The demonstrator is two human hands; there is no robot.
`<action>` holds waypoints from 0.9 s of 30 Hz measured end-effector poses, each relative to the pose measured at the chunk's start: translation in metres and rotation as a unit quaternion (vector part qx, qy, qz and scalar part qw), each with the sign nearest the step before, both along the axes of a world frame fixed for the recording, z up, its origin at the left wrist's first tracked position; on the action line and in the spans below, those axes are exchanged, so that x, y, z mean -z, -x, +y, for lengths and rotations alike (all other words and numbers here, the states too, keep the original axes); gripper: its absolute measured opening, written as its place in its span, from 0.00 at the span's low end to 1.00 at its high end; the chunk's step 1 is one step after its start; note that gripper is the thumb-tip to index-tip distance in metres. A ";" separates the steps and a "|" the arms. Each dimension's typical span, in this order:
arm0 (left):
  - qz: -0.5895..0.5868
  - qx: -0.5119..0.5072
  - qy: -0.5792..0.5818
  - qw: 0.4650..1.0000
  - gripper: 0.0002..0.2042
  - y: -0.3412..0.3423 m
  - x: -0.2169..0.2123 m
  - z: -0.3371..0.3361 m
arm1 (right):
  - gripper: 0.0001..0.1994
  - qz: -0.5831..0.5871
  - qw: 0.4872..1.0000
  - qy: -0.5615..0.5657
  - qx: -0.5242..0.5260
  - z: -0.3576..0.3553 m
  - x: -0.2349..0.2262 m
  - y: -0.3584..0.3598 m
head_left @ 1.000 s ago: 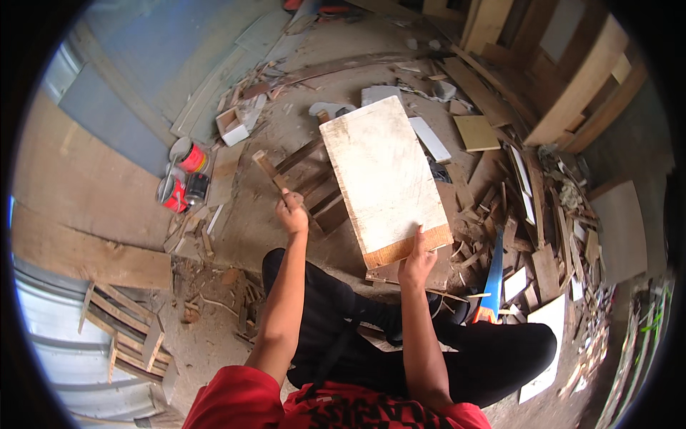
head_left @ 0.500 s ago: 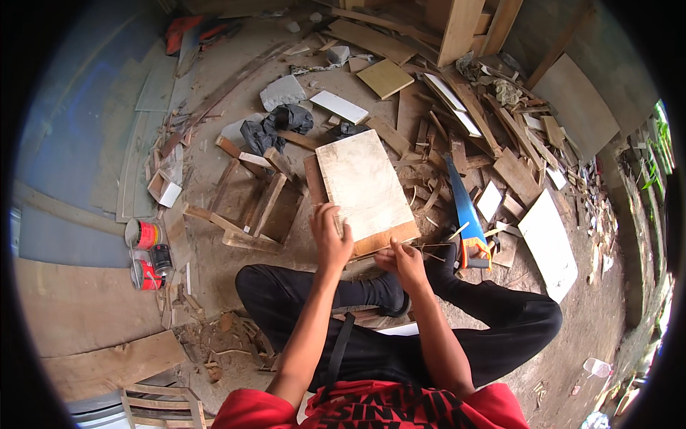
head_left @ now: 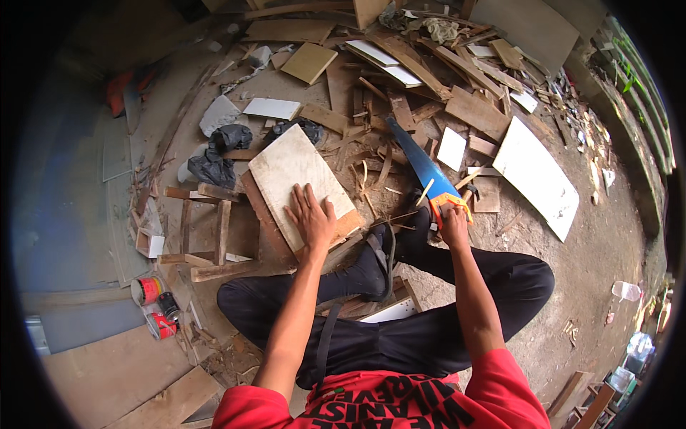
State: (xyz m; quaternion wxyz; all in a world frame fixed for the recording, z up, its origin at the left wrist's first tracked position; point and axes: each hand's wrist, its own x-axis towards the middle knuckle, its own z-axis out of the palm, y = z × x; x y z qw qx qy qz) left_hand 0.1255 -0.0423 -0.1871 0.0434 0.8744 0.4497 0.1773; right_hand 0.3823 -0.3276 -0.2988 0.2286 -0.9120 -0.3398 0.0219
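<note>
white-faced rectangular wooden board [head_left: 293, 171] lies angled just left of the frame's centre, the left hand [head_left: 312, 219] flat on it, fingers spread; the right hand [head_left: 452, 223] grips a blue-bladed, orange-handled handsaw [head_left: 421, 161] by its handle. pressing with the whole palm should steady the board best. at lower left sit two red round metal cans [head_left: 150, 289], contents unclear.

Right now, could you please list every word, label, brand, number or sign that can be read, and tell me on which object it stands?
Red shirt: large black lettering on the front, its words not copied here.
Red cans: labels too small and blurred to read.
Black can: no text that I can make out.
Saw in the right hand: no readable marking.
White board under the left hand: no lettering seen.
</note>
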 end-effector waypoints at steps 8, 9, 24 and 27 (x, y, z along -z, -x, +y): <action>0.034 0.024 -0.008 0.999 0.33 -0.001 -0.009 -0.017 | 0.30 -0.030 0.967 0.247 -0.050 0.025 0.012 0.008; 0.030 0.024 0.005 0.999 0.31 -0.003 -0.015 -0.015 | 0.34 -0.016 0.965 0.256 -0.052 0.024 0.013 0.005; -0.047 0.037 0.000 0.998 0.28 0.000 -0.007 0.037 | 0.19 0.202 0.954 -0.212 0.070 0.073 -0.217 0.067; -0.068 0.033 -0.010 0.997 0.26 -0.005 -0.010 0.036 | 0.18 0.212 0.931 -0.296 0.022 0.076 -0.223 0.108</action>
